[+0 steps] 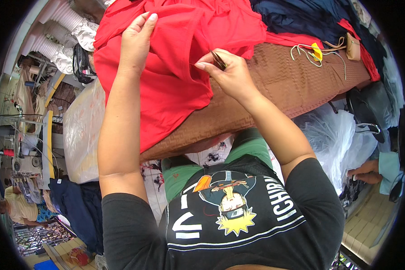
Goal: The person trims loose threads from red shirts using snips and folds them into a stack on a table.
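A red garment [166,85] lies spread and folded over the brown-covered table in front of me. My left hand [138,38] is closed at its upper left part, pinching the cloth between thumb and fingers. Beside a stitched edge near the middle of the cloth is my right hand [229,72]. A small pair of dark metal thread snips [218,60] sits in its palm, partly hidden by the fingers. Its thumb and forefinger are pressed together at the cloth, and a thin red thread seems to run from their tips.
Dark blue cloth [301,20] is heaped at the table's far right, near a yellow tag [317,51] on a cord. Clear plastic bags [326,139] hang at right, close to another person's hand [365,172]. A plastic-wrapped bundle [82,130] and sewing machines stand left.
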A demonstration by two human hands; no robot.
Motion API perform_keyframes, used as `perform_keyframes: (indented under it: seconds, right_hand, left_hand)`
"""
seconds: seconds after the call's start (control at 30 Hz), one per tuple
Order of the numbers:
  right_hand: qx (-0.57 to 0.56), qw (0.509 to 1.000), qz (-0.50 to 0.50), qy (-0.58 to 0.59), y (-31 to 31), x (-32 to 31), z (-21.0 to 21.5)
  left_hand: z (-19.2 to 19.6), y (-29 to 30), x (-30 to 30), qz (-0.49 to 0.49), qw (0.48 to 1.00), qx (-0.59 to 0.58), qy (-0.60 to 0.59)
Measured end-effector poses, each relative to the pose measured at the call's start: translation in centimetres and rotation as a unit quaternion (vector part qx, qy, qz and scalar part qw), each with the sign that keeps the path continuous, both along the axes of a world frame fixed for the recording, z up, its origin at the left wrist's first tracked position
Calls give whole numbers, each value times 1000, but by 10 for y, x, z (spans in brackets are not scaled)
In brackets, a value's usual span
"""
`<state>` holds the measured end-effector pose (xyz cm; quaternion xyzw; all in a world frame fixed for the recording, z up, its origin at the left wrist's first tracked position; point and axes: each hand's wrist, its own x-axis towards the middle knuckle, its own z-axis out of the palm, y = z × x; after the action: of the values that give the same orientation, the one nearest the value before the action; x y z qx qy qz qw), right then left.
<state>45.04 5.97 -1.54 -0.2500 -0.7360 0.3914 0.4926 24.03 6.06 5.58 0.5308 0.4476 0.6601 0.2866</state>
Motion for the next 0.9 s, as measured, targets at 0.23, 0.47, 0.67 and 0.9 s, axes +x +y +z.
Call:
perform_keyframes:
  seconds: [0.23, 0.47, 0.67, 0.9]
  right_hand:
    - [81, 894, 354, -263, -49, 67, 18]
    - [-26, 912, 166, -375, -9, 71, -20]
    - [-255, 953, 24, -161, 39, 5, -91]
    - [-278, 952, 84, -96, 56, 13, -123]
  left_hand:
    - [-32, -11, -57, 117, 991, -10, 63]
    - [-47, -35, -68, 310, 881, 76, 348]
    - [-75, -75, 42, 51, 802, 182, 567]
    - [-180, -24, 64, 77, 879, -113, 456]
